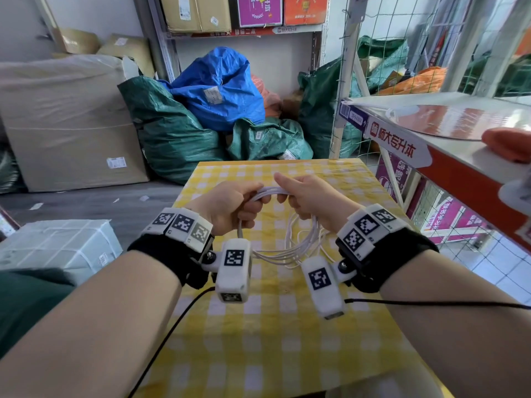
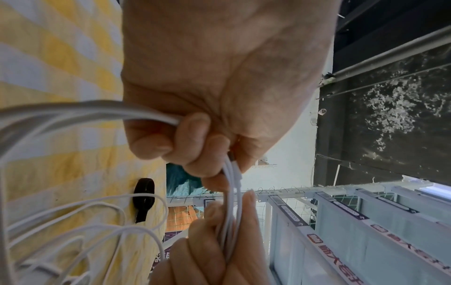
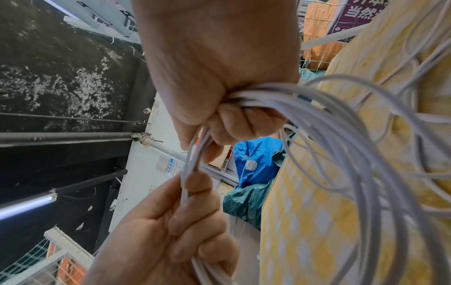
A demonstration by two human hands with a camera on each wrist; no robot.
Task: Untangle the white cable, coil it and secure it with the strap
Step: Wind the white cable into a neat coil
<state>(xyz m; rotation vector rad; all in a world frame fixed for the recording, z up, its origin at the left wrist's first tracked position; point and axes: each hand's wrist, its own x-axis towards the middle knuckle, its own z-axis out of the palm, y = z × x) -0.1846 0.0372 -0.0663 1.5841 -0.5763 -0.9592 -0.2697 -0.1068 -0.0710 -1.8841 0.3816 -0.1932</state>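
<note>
Head view: at the centre of the frame, the left hand [image 1: 230, 206] and right hand [image 1: 309, 196] each clench the top of the coiled white cable [image 1: 290, 242], fists side by side, with the loops hanging down toward the yellow checked surface [image 1: 258, 340].

Left wrist view: the left hand's fingers [image 2: 192, 135] curl around the bundled strands at mid-frame; the right hand [image 2: 207, 250] grips them at the bottom. A black strap [image 2: 144, 196] lies on the surface at lower left.

Right wrist view: the right hand [image 3: 219, 77] grips the bundle at upper centre, loops fanning out to the right, while the left hand [image 3: 171, 231] holds it at lower centre.
</note>
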